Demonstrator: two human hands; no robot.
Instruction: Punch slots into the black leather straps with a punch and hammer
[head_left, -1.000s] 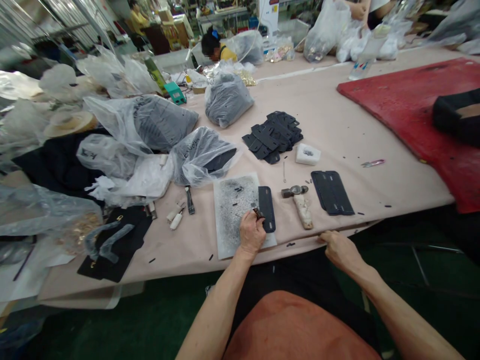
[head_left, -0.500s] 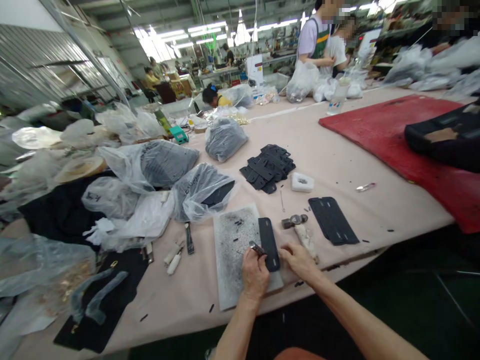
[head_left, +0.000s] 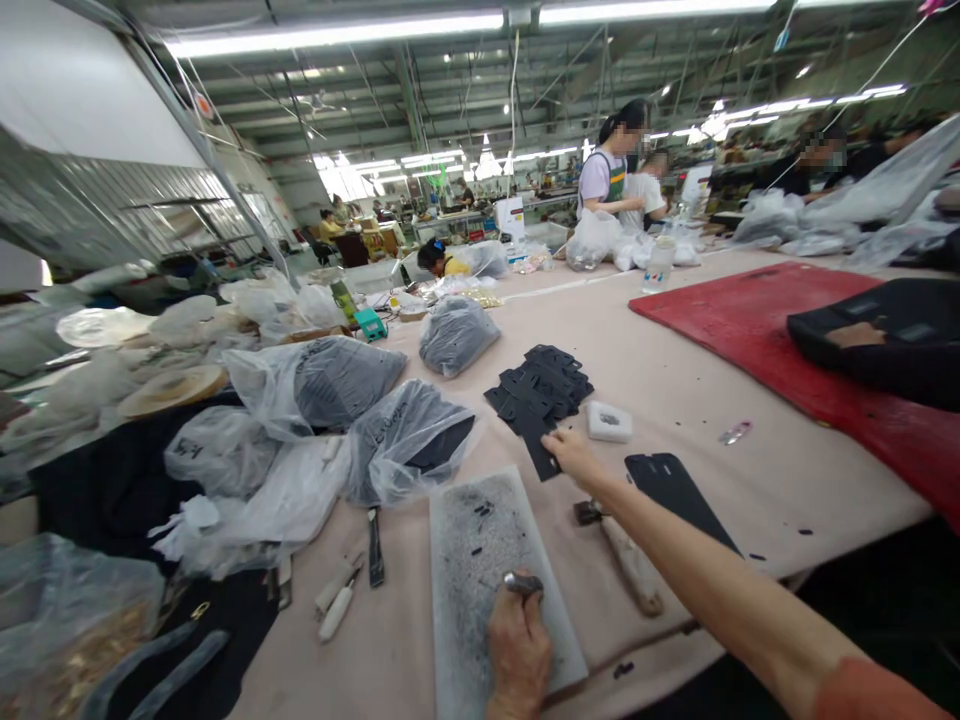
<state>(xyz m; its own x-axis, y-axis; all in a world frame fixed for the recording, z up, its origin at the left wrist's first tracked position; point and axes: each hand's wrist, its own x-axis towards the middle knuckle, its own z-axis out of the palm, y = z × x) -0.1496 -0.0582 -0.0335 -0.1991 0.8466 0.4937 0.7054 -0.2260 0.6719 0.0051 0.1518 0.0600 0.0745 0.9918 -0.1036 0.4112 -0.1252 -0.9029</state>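
My left hand [head_left: 517, 640] is closed around a short metal punch [head_left: 523, 583], over the lower part of a white board [head_left: 487, 560] speckled with black marks. A few small black slivers [head_left: 482, 509] lie on that board. My right hand [head_left: 574, 457] reaches forward and pinches the near end of a black flat piece [head_left: 538, 445]. This piece lies at the front of a heap of similar black pieces [head_left: 541, 385]. A hammer [head_left: 626, 560] rests right of the board, partly under my right forearm. Farther right is a stack of black slotted pieces [head_left: 679, 500], partly hidden by the forearm.
A white block [head_left: 609, 422] sits beside the heap. Left of the board lie a black-handled tool [head_left: 376, 548] and a white-handled awl [head_left: 337, 610]. Plastic bags [head_left: 409, 440] crowd the left. A red mat [head_left: 720, 320] covers the right, where another person's hand [head_left: 859, 335] rests.
My right hand has moved from beside the board forward to the heap. The black piece that lay on the board is gone from it. My left hand still grips the punch. The view has tilted up.
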